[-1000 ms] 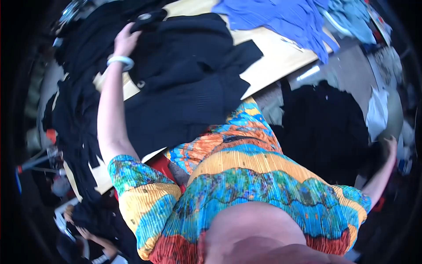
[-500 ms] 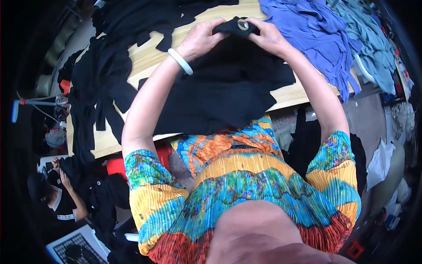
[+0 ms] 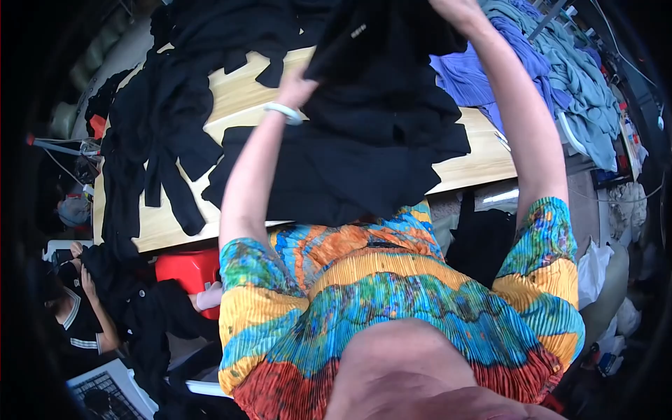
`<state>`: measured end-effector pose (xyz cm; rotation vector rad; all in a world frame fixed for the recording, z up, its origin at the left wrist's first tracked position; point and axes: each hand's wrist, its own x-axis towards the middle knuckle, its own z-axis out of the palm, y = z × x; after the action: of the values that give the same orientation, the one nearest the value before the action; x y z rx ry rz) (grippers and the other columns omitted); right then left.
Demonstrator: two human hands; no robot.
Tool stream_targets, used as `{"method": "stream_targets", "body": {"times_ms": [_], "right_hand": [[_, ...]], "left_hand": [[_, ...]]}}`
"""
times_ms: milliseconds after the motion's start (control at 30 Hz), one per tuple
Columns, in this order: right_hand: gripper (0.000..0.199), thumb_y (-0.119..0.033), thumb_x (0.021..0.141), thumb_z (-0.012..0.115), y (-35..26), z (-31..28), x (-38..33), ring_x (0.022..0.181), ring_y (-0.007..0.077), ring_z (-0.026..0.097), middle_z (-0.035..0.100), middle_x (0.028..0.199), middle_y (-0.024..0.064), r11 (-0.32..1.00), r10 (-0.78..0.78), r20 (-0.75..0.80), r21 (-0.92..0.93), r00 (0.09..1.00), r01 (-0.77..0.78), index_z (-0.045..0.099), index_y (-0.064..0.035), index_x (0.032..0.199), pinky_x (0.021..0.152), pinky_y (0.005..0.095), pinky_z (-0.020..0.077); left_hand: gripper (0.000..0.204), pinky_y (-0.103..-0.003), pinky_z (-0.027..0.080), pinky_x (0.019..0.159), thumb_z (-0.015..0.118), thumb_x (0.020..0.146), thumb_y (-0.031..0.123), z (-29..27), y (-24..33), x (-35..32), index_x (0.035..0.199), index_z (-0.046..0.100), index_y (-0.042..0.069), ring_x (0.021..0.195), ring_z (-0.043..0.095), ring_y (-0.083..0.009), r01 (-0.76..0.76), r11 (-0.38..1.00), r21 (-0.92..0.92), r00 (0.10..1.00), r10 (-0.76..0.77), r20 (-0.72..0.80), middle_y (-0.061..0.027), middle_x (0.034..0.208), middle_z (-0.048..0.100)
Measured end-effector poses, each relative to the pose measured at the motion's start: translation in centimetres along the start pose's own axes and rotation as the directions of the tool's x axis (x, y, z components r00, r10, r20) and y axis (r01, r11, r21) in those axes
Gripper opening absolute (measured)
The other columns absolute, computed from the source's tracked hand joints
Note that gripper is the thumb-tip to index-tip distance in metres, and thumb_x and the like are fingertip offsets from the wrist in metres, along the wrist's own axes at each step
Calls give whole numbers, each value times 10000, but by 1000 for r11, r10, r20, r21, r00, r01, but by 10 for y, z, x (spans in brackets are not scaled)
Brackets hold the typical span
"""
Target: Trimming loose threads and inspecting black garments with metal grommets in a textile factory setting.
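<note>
A black garment [image 3: 381, 77] is stretched between my hands above the wooden table, with a small whitish tag on its dark cloth. My left hand [image 3: 297, 87], slightly blurred and with a white bangle on its wrist, closes on the garment's left edge. At the top of the view, my right hand [image 3: 458, 12] grips the upper right part; its fingertips are hidden by the picture's edge and the cloth. More black cloth [image 3: 336, 175] lies flat below my hands, spreading to the table's near edge.
Black garments [image 3: 161, 119] cover the left of the table [image 3: 241, 91]. Purple clothes [image 3: 469, 77] and grey-green clothes [image 3: 567, 84] are heaped at the right. A red stool [image 3: 185, 269] stands at lower left, near another person [image 3: 87, 308] handling black cloth.
My hands have moved apart, the right one up and to the right, the left one lower. The black garment has lifted and spread between them; the ring-like pale detail no longer shows.
</note>
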<state>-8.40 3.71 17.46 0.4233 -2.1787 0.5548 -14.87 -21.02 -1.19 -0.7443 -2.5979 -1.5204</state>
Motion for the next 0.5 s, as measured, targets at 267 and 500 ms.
{"method": "stream_targets", "body": {"times_ms": [267, 500], "right_hand": [[230, -167, 819, 511, -44, -86, 12, 755, 113, 503, 574, 820, 34, 998, 58, -161, 6, 985, -58, 572, 5, 958, 689, 257, 409], [307, -166, 827, 580, 42, -91, -129, 879, 103, 534, 585, 973, 10, 844, 382, 208, 318, 900, -432, 543, -2, 1084, 794, 226, 413]], "left_hand": [[395, -252, 359, 934, 374, 712, -80, -218, 118, -12, 1061, 543, -6, 981, 522, -128, -428, 903, -37, 882, 409, -236, -47, 983, 556], [299, -250, 439, 729, 564, 634, -52, -126, 123, -78, 928, 552, -5, 791, 562, -152, -318, 914, 251, 922, 237, 305, -76, 790, 563]]}}
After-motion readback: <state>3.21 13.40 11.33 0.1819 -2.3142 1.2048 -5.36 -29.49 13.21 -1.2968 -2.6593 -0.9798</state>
